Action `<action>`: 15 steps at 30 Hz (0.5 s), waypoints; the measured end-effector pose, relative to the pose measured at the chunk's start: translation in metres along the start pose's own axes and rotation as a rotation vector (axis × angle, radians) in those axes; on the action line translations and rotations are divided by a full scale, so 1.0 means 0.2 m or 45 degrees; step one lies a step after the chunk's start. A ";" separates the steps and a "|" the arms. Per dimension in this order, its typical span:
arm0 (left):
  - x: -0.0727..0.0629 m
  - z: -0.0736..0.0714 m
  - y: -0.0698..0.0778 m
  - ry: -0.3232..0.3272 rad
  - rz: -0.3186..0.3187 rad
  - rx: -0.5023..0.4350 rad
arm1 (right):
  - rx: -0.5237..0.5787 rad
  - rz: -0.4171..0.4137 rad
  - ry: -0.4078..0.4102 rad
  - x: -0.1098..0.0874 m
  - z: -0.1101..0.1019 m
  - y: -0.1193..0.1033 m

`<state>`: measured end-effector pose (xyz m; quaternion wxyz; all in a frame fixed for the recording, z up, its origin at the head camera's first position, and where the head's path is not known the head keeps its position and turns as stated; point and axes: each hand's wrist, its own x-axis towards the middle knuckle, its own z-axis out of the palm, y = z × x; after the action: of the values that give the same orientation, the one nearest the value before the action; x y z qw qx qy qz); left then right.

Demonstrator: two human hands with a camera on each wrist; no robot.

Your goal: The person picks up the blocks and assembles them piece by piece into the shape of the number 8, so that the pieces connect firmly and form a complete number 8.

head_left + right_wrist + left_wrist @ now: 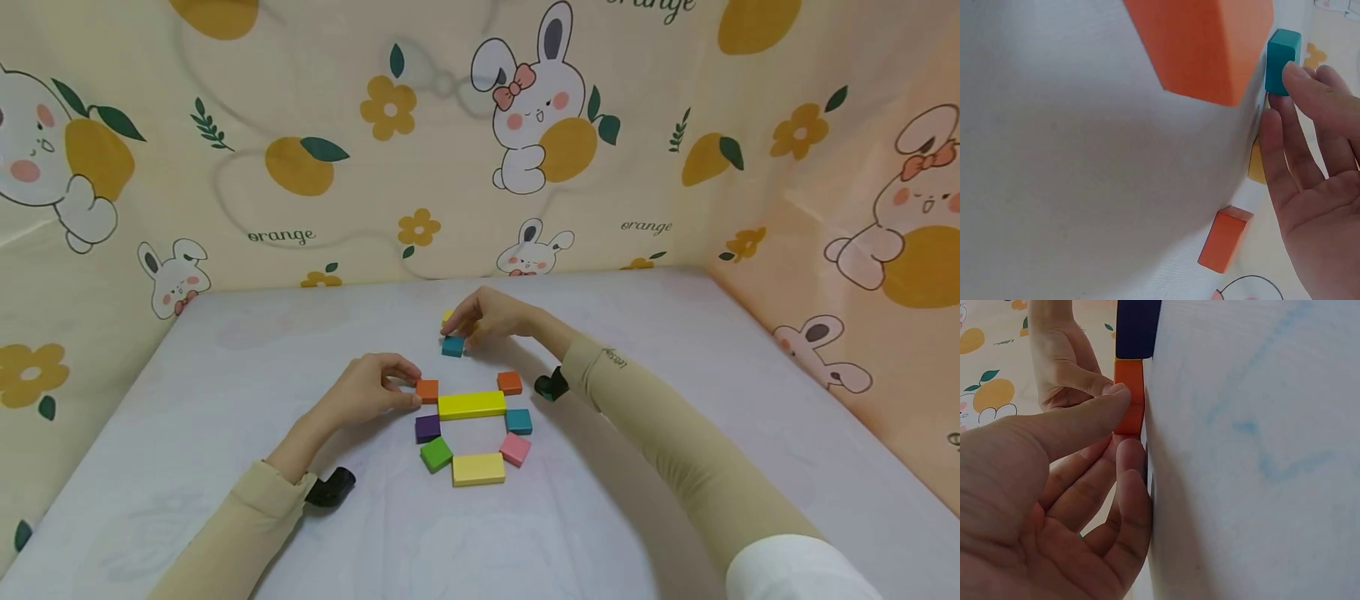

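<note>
My left hand holds an orange block between thumb and fingers, at the upper left of a ring of coloured blocks. In the left wrist view the thumb lies over this orange block, which meets a dark purple block. Farther back, my right hand pinches a teal block. In the right wrist view the thumb is on the teal block. A yellow block, partly hidden, is just behind the right hand's fingers.
The ring also has a long yellow block, a purple block, a green block, a pale yellow block, a pink block, a teal block and an orange block. Patterned cloth walls surround the white table.
</note>
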<state>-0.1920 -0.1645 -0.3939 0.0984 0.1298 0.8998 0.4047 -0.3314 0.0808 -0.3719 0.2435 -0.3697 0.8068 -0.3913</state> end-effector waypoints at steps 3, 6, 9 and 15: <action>0.00 0.00 0.00 0.000 0.000 0.002 | -0.013 0.010 0.001 0.00 0.00 0.00; 0.00 0.01 0.00 0.003 -0.001 0.005 | -0.027 0.012 0.006 0.01 0.00 0.00; 0.00 0.01 0.00 0.005 -0.001 0.008 | -0.041 0.017 0.011 0.01 0.01 0.00; 0.00 0.01 -0.01 0.006 0.010 0.001 | -0.057 0.047 0.024 0.00 0.02 -0.02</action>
<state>-0.1919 -0.1639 -0.3959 0.0946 0.1325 0.8996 0.4051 -0.3269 0.0766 -0.3715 0.2346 -0.3564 0.8243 -0.3722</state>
